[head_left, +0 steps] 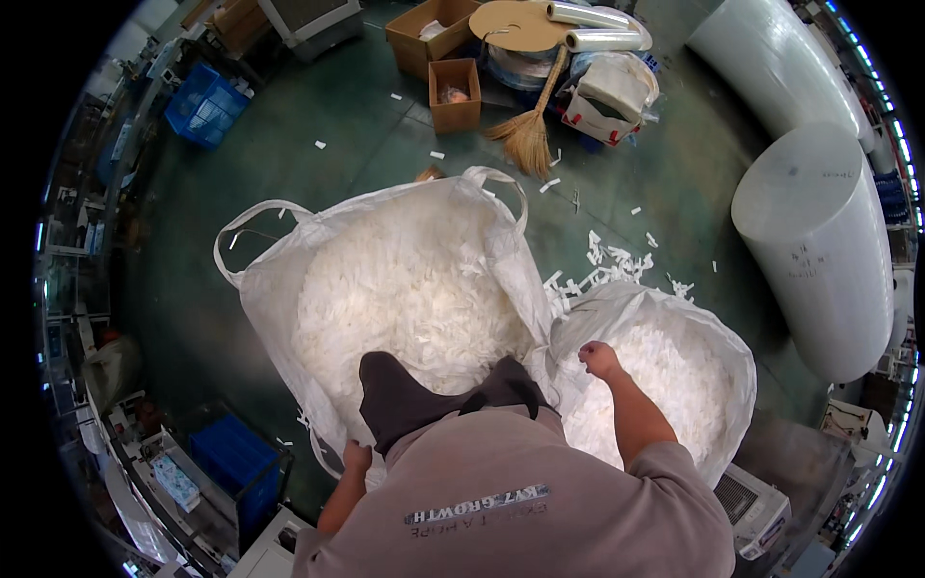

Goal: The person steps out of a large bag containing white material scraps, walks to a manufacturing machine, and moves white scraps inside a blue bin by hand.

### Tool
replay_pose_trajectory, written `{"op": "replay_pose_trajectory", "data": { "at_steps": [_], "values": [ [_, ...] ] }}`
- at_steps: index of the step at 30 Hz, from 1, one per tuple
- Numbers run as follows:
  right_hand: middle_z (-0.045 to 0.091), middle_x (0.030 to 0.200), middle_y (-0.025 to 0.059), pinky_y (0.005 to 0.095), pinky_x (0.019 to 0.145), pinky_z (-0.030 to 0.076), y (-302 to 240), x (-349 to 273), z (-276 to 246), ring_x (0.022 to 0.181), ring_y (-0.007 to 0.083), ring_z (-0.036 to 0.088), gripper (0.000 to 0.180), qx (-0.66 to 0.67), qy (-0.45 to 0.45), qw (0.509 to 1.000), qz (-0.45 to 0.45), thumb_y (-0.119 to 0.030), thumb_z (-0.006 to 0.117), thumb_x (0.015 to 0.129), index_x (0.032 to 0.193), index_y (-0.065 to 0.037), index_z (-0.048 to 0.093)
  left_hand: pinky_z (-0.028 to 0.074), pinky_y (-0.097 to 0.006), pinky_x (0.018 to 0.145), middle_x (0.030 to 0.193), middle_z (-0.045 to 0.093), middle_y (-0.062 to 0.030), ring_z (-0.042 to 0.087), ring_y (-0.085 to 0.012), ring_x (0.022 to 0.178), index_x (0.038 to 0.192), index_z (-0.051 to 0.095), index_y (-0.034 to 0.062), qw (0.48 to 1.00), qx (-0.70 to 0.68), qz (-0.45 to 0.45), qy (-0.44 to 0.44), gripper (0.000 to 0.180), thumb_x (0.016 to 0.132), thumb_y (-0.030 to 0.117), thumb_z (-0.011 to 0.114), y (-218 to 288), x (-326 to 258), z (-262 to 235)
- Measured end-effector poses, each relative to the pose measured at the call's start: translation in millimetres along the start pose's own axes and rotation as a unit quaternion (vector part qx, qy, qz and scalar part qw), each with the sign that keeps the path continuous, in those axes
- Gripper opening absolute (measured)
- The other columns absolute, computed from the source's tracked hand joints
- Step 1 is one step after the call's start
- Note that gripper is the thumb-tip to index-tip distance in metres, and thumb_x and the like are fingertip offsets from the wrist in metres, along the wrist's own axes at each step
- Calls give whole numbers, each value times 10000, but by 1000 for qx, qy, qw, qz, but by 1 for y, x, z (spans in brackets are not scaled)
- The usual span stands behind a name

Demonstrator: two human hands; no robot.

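Gripping the near rim of the big woven sack (279, 289) is the left hand (357, 456); the right hand (599, 358), closed, pinches the thin rim of the right sack (727, 385), both full of white shreds (405, 299).

Big white woven sack (279, 289) stood open on the floor before me, loop handles splayed, packed with white shredded strips (405, 299). Smaller white bag (617, 308) sat touching its right side, also holding strips.
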State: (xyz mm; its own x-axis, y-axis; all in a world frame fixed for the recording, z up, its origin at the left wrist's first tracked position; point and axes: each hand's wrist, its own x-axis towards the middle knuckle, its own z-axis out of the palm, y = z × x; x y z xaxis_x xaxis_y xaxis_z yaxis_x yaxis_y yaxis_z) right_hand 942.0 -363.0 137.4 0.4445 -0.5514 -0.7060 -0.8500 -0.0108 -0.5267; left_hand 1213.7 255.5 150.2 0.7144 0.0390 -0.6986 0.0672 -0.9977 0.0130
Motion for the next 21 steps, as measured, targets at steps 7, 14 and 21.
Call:
{"op": "replay_pose_trajectory", "data": {
  "at_steps": [7, 14, 21],
  "values": [
    [670, 730, 109, 335, 536, 522, 7, 3, -30, 566, 194, 632, 234, 42, 36, 998, 10, -174, 636, 785, 904, 22, 684, 505, -437, 865, 981, 678, -225, 640, -370, 977, 949, 682, -16, 997, 12, 64, -30, 367, 745, 289, 697, 48, 21, -35],
    [706, 794, 107, 363, 626, 562, 51, 5, 14, 659, 206, 692, 268, -235, -121, 963, -59, -249, 672, 797, 903, -5, 708, 517, -427, 817, 896, 691, -188, 657, -349, 883, 912, 692, 11, 987, -114, 105, -29, 328, 757, 300, 692, 73, 107, -40],
    [687, 989, 166, 417, 855, 507, -50, 41, -5, 936, 321, 648, 346, -298, -47, 950, -79, -337, 639, 793, 965, -43, 701, 521, -402, 805, 895, 690, -178, 661, -328, 872, 946, 681, 11, 975, -187, 122, -11, 335, 780, 302, 673, 111, 138, -48]
  ]
}}
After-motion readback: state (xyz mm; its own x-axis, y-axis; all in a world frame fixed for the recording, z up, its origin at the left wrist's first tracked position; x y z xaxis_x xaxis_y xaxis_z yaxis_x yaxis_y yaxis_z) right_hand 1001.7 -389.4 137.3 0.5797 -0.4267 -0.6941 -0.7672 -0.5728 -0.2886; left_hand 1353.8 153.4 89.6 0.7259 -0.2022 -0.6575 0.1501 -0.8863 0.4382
